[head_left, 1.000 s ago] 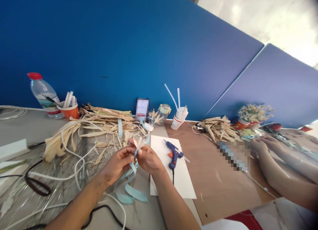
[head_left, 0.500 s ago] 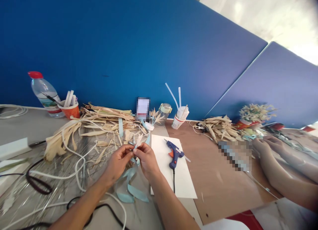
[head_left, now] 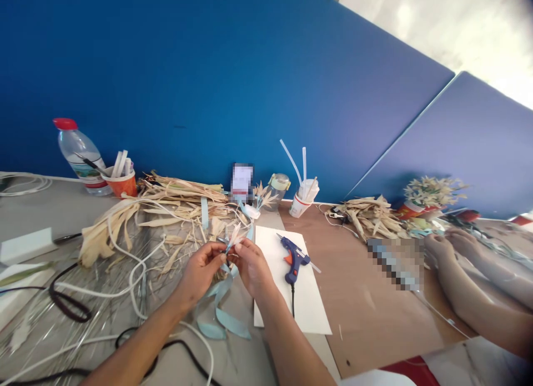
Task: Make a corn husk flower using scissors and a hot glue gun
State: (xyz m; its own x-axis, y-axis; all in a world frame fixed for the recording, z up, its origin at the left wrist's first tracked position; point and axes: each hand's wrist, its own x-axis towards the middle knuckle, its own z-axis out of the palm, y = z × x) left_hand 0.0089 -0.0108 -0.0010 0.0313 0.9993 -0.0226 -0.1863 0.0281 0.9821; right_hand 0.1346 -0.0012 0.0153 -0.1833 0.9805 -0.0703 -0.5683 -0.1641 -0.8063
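Note:
Both hands meet over the near middle of the table, fingers pinched around a small husk flower with pale pointed petals. My left hand grips its lower part with thumb and forefinger closed. On the other side, my right hand pinches a light blue ribbon against the flower's base. The ribbon's loose length hangs in curls below the hands onto the table. The fingers cover most of the stem. To the right, a blue glue gun lies on a white sheet.
Dried husks, white cables and thin wires cover the left. Along the blue partition stand a bottle, an orange cup, a phone, a jar and a white cup. Another person's arms rest at right.
My right hand has shifted slightly and its fingers have opened out a little around the flower's base, showing more blue ribbon there. The view has moved slightly. The glue gun lies as before.

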